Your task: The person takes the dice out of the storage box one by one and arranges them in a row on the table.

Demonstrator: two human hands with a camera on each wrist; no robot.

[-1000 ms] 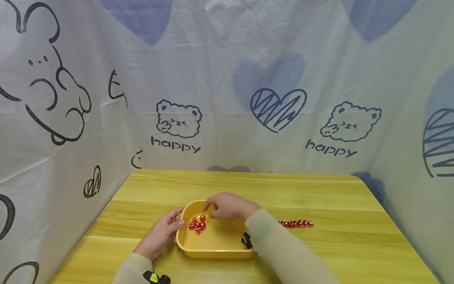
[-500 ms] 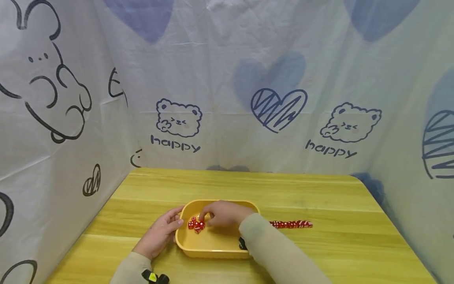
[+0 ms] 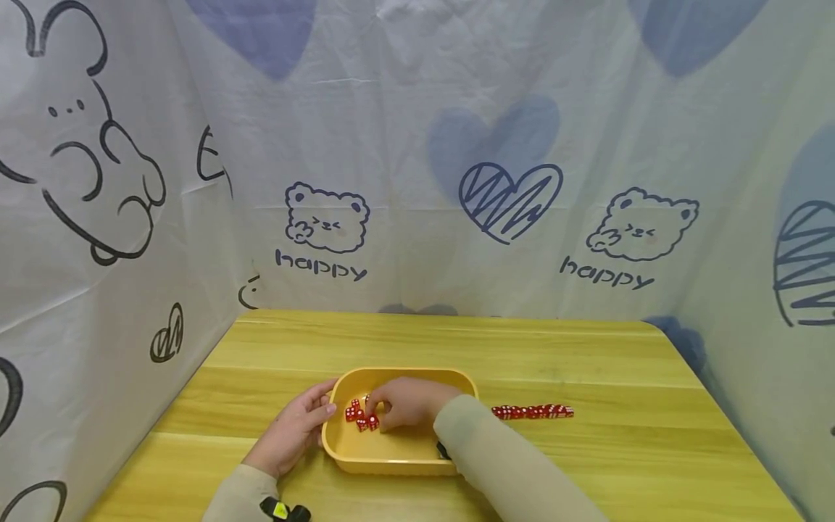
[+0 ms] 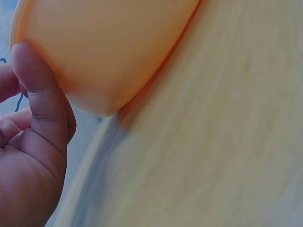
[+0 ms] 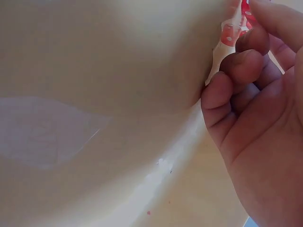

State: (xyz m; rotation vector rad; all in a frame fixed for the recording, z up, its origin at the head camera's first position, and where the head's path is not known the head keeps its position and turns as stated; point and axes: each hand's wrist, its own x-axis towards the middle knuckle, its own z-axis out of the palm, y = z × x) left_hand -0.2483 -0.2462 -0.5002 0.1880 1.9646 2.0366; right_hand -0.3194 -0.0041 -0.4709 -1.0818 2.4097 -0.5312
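A yellow plastic tray with rounded corners stands near the front of the table. At its left end my left hand holds the rim; in the left wrist view the thumb lies against the outer wall. My right hand reaches inside with bent fingers, touching or almost touching several red dice with white pips. Red dice also show by the fingertips in the right wrist view. Whether a die is pinched there I cannot tell, as the fingers hide part of the cluster.
A straight row of red dice lies on the wooden table to the right of the tray, its left end close to the right sleeve. White cloth with drawings encloses the table at the back and sides.
My right hand has moved left and down inside the tray, closer to the dice. The dice cluster is arranged differently, with one die now nearer the front. The left hand stays in place.
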